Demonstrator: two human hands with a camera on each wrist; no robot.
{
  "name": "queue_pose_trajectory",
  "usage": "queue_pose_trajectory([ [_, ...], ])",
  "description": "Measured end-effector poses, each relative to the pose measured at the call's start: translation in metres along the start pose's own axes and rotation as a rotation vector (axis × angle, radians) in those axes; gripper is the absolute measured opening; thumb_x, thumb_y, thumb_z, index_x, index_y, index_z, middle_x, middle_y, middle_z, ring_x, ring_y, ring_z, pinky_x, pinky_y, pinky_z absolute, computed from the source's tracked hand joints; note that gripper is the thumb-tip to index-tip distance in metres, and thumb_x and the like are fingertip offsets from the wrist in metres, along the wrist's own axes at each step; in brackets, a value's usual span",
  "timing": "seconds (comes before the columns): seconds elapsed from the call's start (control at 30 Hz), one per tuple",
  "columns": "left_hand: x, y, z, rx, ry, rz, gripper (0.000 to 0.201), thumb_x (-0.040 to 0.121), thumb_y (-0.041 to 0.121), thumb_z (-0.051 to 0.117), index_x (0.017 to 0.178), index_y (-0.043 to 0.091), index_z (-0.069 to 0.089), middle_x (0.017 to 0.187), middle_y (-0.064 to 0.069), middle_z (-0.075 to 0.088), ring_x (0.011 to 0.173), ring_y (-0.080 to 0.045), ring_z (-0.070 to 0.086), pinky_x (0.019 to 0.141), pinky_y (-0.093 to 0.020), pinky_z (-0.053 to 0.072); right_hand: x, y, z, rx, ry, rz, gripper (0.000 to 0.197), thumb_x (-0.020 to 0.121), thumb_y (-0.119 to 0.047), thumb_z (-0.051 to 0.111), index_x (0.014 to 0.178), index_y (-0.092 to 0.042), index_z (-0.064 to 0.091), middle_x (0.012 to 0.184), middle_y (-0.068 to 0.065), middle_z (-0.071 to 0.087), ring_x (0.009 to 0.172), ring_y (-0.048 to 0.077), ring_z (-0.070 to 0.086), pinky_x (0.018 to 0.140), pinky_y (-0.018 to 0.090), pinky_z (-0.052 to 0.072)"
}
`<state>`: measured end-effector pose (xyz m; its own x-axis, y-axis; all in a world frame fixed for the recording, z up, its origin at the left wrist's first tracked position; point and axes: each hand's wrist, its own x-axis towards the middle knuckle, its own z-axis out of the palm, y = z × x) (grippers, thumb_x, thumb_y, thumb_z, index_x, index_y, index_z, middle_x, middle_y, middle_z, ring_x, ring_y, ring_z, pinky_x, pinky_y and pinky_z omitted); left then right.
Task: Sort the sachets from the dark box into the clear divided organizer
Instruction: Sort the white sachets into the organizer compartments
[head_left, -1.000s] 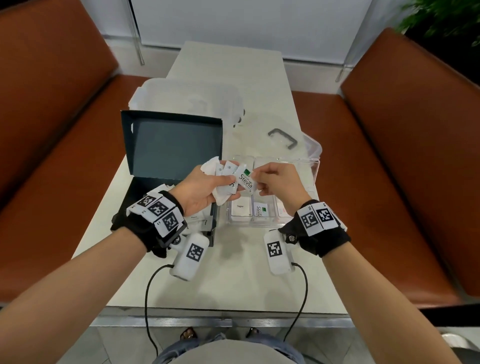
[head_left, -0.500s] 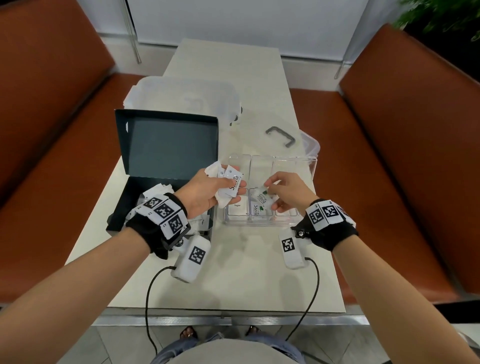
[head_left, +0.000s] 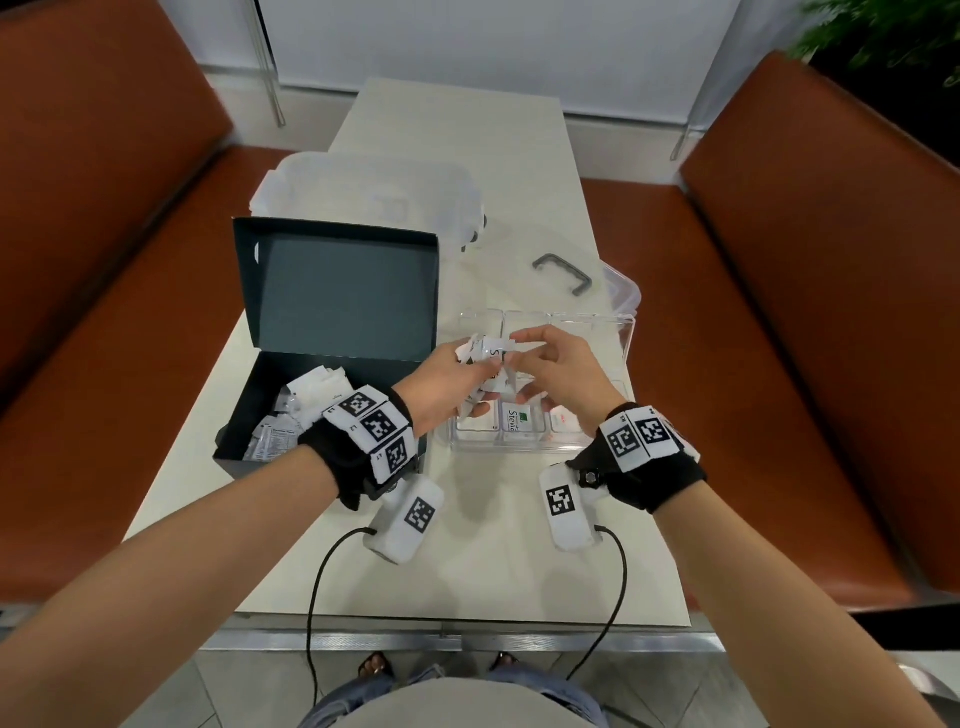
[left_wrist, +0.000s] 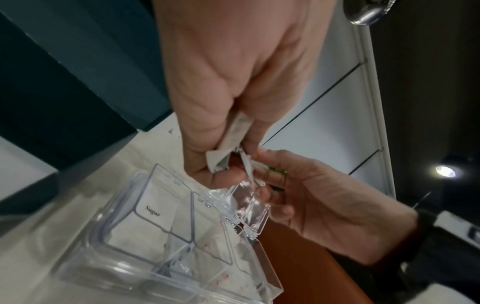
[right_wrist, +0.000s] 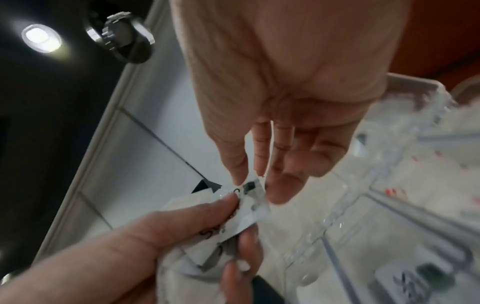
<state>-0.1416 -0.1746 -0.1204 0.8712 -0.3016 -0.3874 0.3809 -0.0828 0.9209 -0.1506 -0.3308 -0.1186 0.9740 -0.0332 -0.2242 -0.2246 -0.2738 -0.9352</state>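
Sachets (head_left: 485, 358) bunched in my left hand (head_left: 441, 382); right hand (head_left: 558, 376) pinching top one, next drop into matching organizer (head_left: 621, 332) cell.

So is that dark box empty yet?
No. The dark box stands open, lid up, with several white sachets lying inside.

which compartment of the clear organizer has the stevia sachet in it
The near-row middle compartment, directly below the hands. Its sachet bears green print; the left neighbour holds a plain white one, the right red-printed.

Even indoor light, round ceiling lamp glare, blurred wide-angle wrist views.
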Motion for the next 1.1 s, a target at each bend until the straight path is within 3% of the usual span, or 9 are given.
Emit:
queue_pose_trajectory([
  [0.07,0.0,0.0,0.0,0.072,-0.031,0.02,0.017,0.098,0.019,0.055,0.112,0.011,0.059,0.088,-0.003,0.058,0.072,-0.016,0.059,0.053,-0.023,0.048,0.006,-0.002,-0.004,-0.176,0.017,-0.116,0.024,0.087,-0.022,0.068,0.11,-0.019,0.065,0.086,0.001,0.069,0.059,0.009,0.061,0.047,0.013,0.041],
  [0.13,0.0,-0.001,-0.001,0.095,-0.048,0.03,0.017,0.099,0.021,0.053,0.111,0.011,0.059,0.085,-0.002,0.058,0.071,-0.016,0.06,0.053,-0.023,0.048,0.014,-0.004,-0.009,-0.249,0.028,-0.164,0.014,0.084,-0.017,0.071,0.098,-0.018,0.071,0.08,-0.003,0.069,0.069,0.003,0.061,0.063,0.014,0.044],
  [0.23,0.002,-0.002,-0.006,0.037,0.011,0.0,0.014,0.099,0.021,0.052,0.104,0.009,0.057,0.08,-0.006,0.056,0.068,-0.017,0.058,0.05,-0.022,0.048,0.028,0.0,-0.023,-0.323,0.117,-0.085,0.009,0.08,-0.012,0.071,0.087,-0.018,0.071,0.085,0.003,0.072,0.087,0.016,0.066,0.082,0.03,0.05],
  [0.3,0.002,-0.004,-0.011,0.022,0.039,-0.018,0.013,0.099,0.02,0.053,0.104,0.009,0.057,0.079,-0.005,0.057,0.069,-0.017,0.058,0.051,-0.023,0.049,0.033,0.007,-0.024,-0.5,0.067,-0.027,0.007,0.081,-0.015,0.069,0.083,-0.022,0.069,0.089,0.003,0.071,0.092,0.02,0.064,0.087,0.036,0.051],
  [0.4,0.001,-0.005,-0.014,0.009,0.042,-0.028,0.012,0.098,0.019,0.054,0.104,0.009,0.058,0.078,-0.004,0.058,0.07,-0.016,0.059,0.056,-0.024,0.051,0.033,0.019,-0.011,-0.756,-0.044,0.036,0.012,0.082,-0.018,0.064,0.082,-0.029,0.066,0.094,-0.002,0.068,0.092,0.02,0.063,0.082,0.033,0.051],
  [0.53,-0.002,-0.005,-0.016,-0.015,0.038,-0.027,0.015,0.098,0.019,0.054,0.107,0.007,0.058,0.079,-0.005,0.058,0.071,-0.017,0.058,0.057,-0.024,0.051,0.033,0.028,0.007,-1.015,-0.056,0.053,0.019,0.085,-0.02,0.057,0.097,-0.027,0.07,0.098,-0.002,0.069,0.09,0.021,0.064,0.071,0.028,0.044],
  [0.7,-0.003,-0.003,-0.019,-0.026,0.051,-0.032,0.019,0.098,0.019,0.054,0.112,0.005,0.057,0.078,-0.005,0.058,0.07,-0.016,0.059,0.057,-0.024,0.051,0.033,0.039,0.015,-1.391,-0.052,-0.126,0.028,0.089,-0.022,0.053,0.115,-0.026,0.064,0.104,0.001,0.067,0.096,0.024,0.064,0.07,0.029,0.037],
  [0.77,-0.003,-0.003,-0.021,-0.023,0.056,-0.039,0.022,0.098,0.019,0.055,0.114,0.004,0.057,0.078,-0.004,0.058,0.071,-0.016,0.06,0.058,-0.025,0.052,0.034,0.042,0.017,-1.444,-0.094,-0.164,0.032,0.09,-0.026,0.052,0.121,-0.028,0.061,0.107,0.0,0.067,0.098,0.024,0.064,0.07,0.029,0.038],
  [1.1,-0.006,-0.004,-0.021,-0.026,0.052,-0.061,0.024,0.098,0.019,0.054,0.115,0.003,0.057,0.079,-0.005,0.058,0.071,-0.017,0.059,0.056,-0.023,0.051,0.037,0.035,0.019,-1.512,-0.232,-0.138,0.032,0.09,-0.044,0.049,0.118,-0.035,0.061,0.104,-0.005,0.066,0.094,0.02,0.063,0.067,0.028,0.038],
])
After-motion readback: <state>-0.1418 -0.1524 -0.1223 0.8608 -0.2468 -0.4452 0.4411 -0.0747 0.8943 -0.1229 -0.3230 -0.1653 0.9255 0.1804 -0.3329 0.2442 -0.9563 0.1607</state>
